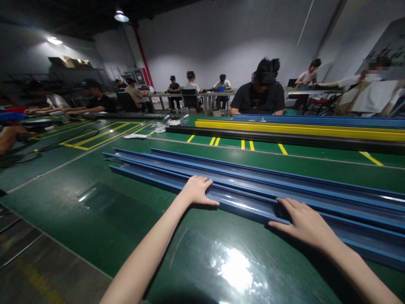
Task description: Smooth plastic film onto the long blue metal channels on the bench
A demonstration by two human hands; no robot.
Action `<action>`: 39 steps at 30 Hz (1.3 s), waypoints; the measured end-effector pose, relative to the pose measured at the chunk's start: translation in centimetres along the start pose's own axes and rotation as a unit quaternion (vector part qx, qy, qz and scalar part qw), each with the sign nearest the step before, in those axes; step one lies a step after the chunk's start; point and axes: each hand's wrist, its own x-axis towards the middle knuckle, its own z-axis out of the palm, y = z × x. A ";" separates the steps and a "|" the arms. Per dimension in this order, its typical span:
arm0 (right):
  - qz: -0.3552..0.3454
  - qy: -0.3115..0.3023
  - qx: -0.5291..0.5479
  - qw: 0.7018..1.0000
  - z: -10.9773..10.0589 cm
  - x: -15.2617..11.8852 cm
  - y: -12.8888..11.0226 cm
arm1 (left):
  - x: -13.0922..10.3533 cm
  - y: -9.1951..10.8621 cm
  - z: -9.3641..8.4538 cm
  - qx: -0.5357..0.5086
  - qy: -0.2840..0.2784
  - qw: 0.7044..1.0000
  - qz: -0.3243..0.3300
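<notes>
Two long blue U-shaped channel profiles lie side by side across the green table, their open sides up. My left hand (196, 190) grips the near blue channel (242, 203), fingers over its far edge and thumb along its near edge. Further right, my right hand (302, 218) spans that same channel in a similar way, its thumb at the near edge and fingertips at the far one. Just behind it, close against it, runs the far blue channel (253, 182), which extends out of view at the right.
Across the green table (79, 228) lie a black profile (268, 138), a yellow profile (300, 129) and another blue profile (332, 120). A person in a dark shirt (257, 99) sits opposite. Clear plastic wrap (175, 121) and yellow tape lines (283, 149) are on the tabletop. Other people work further back.
</notes>
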 end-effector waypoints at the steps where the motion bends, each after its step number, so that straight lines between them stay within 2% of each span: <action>1: 0.000 0.007 0.001 1.000 0.1 0.0 0.1 | 0.1 -0.1 0.0 -0.002 -0.001 1.000 0.002; 10: 0.000 0.006 0.002 1.000 0.3 0.8 0.3 | 0.8 -0.6 0.1 0.004 -0.001 1.000 0.005; 24: 0.021 -0.019 0.011 1.000 0.3 3.8 -0.3 | 3.4 -3.0 0.6 0.011 -0.022 1.000 0.005; 30: 0.018 -0.058 0.010 0.998 -0.4 5.0 0.0 | 3.8 -3.1 0.9 0.022 -0.027 0.999 -0.002; 39: 0.020 -0.058 0.012 0.998 0.0 5.6 0.5 | 4.2 -3.1 1.3 0.029 -0.040 0.999 -0.023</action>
